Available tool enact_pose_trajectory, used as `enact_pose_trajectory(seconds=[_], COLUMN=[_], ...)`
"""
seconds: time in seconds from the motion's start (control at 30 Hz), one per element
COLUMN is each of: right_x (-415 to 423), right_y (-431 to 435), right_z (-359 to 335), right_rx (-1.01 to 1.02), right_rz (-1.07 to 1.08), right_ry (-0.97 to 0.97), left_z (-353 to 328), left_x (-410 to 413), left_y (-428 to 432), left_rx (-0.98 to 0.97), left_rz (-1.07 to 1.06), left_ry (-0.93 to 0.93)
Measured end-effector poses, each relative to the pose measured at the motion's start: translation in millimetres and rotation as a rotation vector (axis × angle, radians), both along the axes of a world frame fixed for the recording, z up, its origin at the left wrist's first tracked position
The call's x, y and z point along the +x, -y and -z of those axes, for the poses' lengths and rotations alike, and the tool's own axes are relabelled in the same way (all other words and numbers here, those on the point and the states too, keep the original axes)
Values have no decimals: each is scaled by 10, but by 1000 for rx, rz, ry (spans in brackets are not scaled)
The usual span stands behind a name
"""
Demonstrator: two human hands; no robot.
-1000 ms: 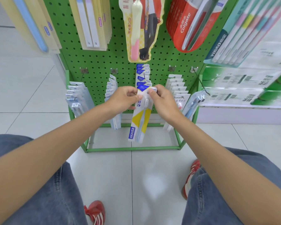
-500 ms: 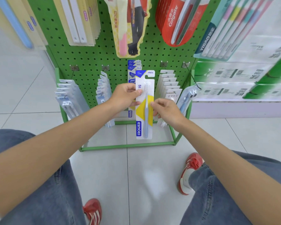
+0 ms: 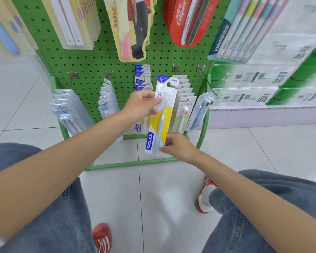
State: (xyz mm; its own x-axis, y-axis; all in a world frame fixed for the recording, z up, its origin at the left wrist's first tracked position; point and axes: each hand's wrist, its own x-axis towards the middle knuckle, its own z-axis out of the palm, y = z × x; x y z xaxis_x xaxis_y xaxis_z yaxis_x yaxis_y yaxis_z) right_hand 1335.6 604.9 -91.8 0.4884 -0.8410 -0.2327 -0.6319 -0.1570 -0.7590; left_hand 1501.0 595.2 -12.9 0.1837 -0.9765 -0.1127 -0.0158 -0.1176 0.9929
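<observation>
Right now my left hand [image 3: 140, 106] pinches the upper edge of the FROG toothbrush pack [image 3: 162, 114], thumb across its front, and my right hand [image 3: 178, 146] nips its bottom corner in the fingertips. The pack is tilted in front of the green pegboard rack [image 3: 98, 70], hung on nothing, just ahead of the matching blue-topped packs [image 3: 142, 77] at the rack's middle. Both holds are light on slick card, so I judge a twist could drop it to the floor [image 3: 162, 189] under the rack. A careless rehang could also knock the white packs [image 3: 185, 90] beside that row loose.
</observation>
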Motion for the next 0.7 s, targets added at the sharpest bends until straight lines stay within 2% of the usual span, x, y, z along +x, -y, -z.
enact_pose_trajectory(seconds=[0.2, 0.4, 0.5, 0.6, 0.7], right_x=[45, 71, 66, 37, 22], right_y=[-96, -153, -112, -103, -84], right_z=[-70, -104, -19, -80, -98], right_rx=[-122, -355, -360, -202, -131], right_rz=[6, -54, -77, -56, -26], right_ry=[-32, -100, -88, 72, 163], left_z=[-72, -35, -50, -123, -171], left_x=[2, 40, 21, 27, 77], left_y=[6, -52, -76, -81, -75], left_rx=[70, 15, 14, 29, 23], left_rz=[95, 158, 137, 128, 157], left_ry=[89, 419, 350, 188, 122])
